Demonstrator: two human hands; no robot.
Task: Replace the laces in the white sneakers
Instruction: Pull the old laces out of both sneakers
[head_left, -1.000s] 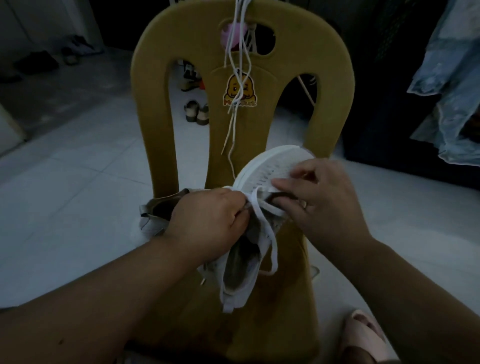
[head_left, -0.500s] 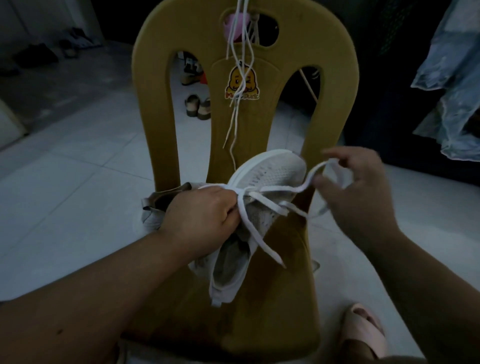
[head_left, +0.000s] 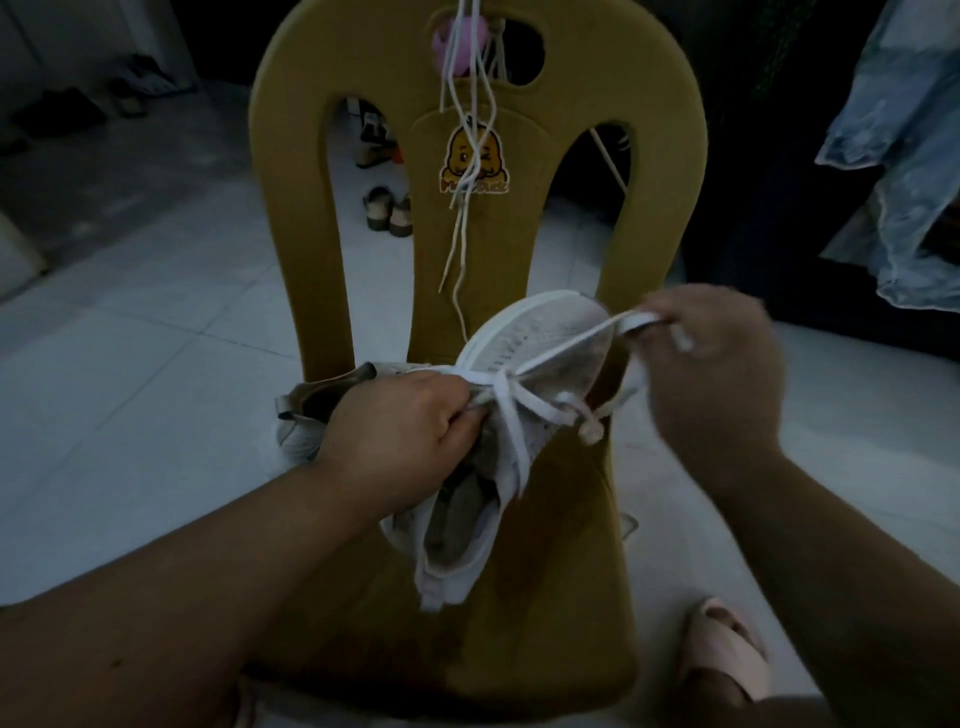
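over yellow chair (head_left: 545, 597), left hand (head_left: 400, 431) grips sneaker (head_left: 524, 364), right hand (head_left: 711, 374) pinches lace (head_left: 566, 345).

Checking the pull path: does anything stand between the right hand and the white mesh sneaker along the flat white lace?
Nothing visible does: the flat white lace runs free across the white mesh sneaker to the right hand.

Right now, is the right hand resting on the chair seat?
No, the right hand pinches the lace, stretched taut from the sneaker.

A dim home room — tiled floor (head_left: 156, 322), plastic chair (head_left: 519, 78), sandals (head_left: 387, 210) on it, hanging clothes (head_left: 904, 156).
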